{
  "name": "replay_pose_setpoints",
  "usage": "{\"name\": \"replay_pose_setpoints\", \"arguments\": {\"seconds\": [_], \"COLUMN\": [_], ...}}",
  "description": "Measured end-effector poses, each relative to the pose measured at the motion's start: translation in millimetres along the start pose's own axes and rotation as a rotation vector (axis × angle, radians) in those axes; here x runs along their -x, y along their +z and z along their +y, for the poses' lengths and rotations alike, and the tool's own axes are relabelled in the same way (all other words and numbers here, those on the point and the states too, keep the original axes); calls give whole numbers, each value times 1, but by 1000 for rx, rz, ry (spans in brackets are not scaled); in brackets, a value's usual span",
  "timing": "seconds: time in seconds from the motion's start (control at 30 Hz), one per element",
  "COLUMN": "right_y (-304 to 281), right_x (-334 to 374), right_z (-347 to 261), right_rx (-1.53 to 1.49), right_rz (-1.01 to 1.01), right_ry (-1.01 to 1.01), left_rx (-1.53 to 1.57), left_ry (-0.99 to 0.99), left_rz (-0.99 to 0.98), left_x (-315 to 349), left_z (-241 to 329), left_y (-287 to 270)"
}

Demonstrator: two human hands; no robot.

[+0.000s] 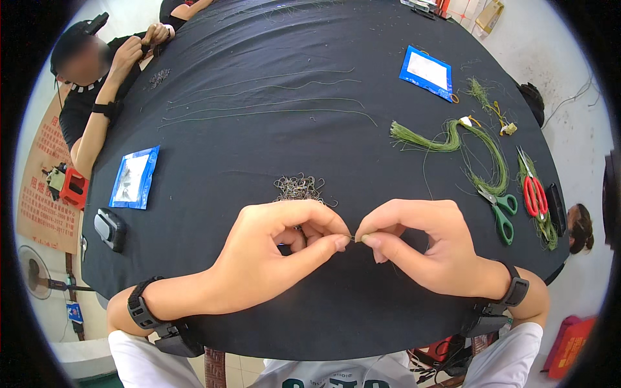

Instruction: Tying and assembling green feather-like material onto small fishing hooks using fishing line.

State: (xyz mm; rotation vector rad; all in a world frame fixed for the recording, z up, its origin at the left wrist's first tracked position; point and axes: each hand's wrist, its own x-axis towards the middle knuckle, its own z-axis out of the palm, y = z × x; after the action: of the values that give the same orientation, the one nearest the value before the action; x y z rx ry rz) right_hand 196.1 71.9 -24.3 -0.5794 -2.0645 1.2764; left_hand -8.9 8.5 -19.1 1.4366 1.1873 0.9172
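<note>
My left hand (275, 252) and my right hand (436, 249) meet fingertip to fingertip above the near part of the table. Each is closed in a pinch of thumb and forefinger. A short bit of thin green line (352, 238) shows between the fingertips, and the right fingers grip it. What the left fingers pinch is too small and covered to make out. Just beyond my left hand lies a pile of metal fish hooks (299, 187), partly hidden by that hand. Several lengths of green line (272, 108) are laid out side by side farther off.
On the black-covered table (259, 158) at right lie a bundle of green line (495, 161), green-handled scissors (503, 216), red-handled scissors (535, 194) and a blue packet (427, 73). Another blue packet (134, 178) and a grey-black device (110, 229) are left. A co-worker (97, 84) sits far left.
</note>
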Motion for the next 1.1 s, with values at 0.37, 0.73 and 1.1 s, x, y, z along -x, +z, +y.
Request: {"name": "replay_pose_setpoints", "arguments": {"seconds": [0.37,0.73,1.1], "right_y": [-1,-3,-1], "right_x": [1,1,-3], "right_z": [1,-6,-16], "right_rx": [87,-390,-451], "right_rz": [-67,-149,-150], "right_ry": [60,422,512], "left_rx": [-93,-317,-405], "left_ry": [88,349,461], "left_rz": [31,72,117], "left_x": [2,1,0], "left_z": [-1,0,-1], "left_y": [0,1,3]}}
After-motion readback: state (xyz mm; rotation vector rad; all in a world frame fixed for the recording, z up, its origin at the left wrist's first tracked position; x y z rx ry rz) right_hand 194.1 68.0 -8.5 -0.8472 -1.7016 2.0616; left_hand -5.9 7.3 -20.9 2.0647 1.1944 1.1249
